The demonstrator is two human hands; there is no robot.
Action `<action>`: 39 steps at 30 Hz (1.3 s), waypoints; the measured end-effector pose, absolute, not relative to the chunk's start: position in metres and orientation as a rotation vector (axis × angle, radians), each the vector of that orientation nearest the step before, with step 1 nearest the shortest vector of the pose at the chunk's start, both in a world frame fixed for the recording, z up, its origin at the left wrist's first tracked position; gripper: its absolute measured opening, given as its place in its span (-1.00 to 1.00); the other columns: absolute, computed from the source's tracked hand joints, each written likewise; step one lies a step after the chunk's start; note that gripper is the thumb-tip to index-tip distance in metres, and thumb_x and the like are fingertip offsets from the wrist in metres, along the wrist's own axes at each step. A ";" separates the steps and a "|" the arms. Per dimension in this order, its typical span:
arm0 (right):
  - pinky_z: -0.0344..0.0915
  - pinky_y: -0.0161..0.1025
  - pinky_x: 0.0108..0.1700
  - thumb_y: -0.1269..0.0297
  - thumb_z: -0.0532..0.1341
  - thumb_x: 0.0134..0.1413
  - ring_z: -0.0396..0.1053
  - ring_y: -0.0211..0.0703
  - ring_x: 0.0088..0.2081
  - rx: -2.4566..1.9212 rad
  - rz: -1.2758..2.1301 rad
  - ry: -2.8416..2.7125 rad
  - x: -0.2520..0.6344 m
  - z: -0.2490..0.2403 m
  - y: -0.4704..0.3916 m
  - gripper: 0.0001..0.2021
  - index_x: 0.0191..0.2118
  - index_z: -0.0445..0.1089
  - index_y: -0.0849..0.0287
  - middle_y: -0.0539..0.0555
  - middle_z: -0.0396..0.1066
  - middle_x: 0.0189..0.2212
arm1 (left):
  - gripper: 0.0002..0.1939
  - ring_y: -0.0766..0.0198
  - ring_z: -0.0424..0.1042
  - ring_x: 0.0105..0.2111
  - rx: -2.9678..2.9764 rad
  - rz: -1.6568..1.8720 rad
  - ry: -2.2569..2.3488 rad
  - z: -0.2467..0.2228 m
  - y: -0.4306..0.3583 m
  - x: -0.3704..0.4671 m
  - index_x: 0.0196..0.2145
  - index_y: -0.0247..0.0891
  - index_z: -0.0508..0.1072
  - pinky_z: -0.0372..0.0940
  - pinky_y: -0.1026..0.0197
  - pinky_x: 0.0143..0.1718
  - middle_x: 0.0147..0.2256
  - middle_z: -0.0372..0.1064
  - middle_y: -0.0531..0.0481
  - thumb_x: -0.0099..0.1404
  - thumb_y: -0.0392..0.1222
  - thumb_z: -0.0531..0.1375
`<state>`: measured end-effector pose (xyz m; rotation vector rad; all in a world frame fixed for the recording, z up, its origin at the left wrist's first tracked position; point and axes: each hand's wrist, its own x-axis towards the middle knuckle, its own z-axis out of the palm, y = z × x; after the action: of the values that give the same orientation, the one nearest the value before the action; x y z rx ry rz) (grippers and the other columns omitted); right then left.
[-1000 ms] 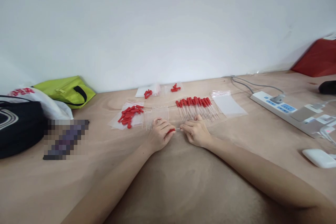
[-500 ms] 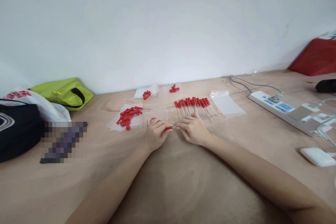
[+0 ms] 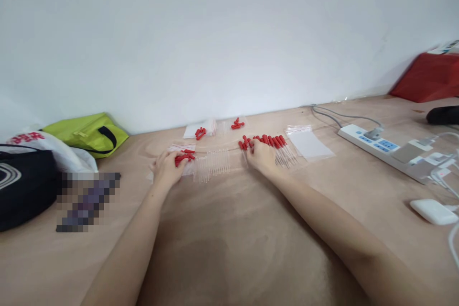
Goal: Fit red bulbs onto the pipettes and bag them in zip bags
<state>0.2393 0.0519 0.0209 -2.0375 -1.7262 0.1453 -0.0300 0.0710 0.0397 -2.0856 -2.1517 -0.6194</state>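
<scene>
Along the left of the desk, a black bag, a white carrier and a green bag. Next, loose red caps on a small plastic bag, with the left hand now over them, no longer close to the other hand. Palm down, forearm slanting up and inward, fingers bent at the pile; cannot tell whether gripping a cap. Just right of that, clear tubes in a row, uncapped. Farther right, capped droppers lying side by side, and at their left end the right hand, just moved there, probably setting down the piece worked between both hands. Palm down, forearm reaching in diagonally from the right, fingers curled among the red tops; cannot tell whether open or pinching. Beyond, an empty-looking clear bag, then a power strip.
</scene>
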 end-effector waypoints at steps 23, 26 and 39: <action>-0.09 -0.14 -0.16 0.22 0.01 0.04 0.33 -0.11 -0.30 -1.863 0.057 -2.053 0.209 0.013 0.041 -0.72 -0.37 0.45 0.17 0.14 0.46 -0.42 | -0.84 0.21 0.41 -0.35 -2.280 -0.484 -2.157 0.035 0.067 -0.015 -0.39 -0.24 0.44 0.24 0.25 -0.29 -0.36 0.45 -0.02 0.14 -0.15 0.10; -0.08 -0.14 -0.15 0.17 0.00 0.06 0.34 -0.10 -0.30 -1.878 0.087 -2.059 0.201 0.015 0.042 -0.69 -0.36 0.45 0.16 0.15 0.46 -0.43 | -0.79 0.17 0.43 -0.31 -2.254 -0.445 -2.308 0.031 0.064 -0.001 -0.32 -0.27 0.44 0.25 0.22 -0.25 -0.32 0.47 -0.07 0.11 -0.12 0.15; -0.04 -0.11 -0.15 0.22 0.00 0.05 0.35 -0.07 -0.30 -1.994 0.053 -2.160 0.217 0.018 0.039 -0.71 -0.36 0.44 0.22 0.19 0.45 -0.39 | -0.74 0.15 0.43 -0.31 -2.467 -0.585 -2.132 0.019 0.059 0.041 -0.22 -0.34 0.43 0.26 0.18 -0.23 -0.27 0.45 -0.13 0.11 -0.21 0.16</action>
<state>0.2174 0.0390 0.0177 -1.9938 -2.1600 0.0532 0.0414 0.0592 0.0194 -2.4675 -2.1325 -0.5846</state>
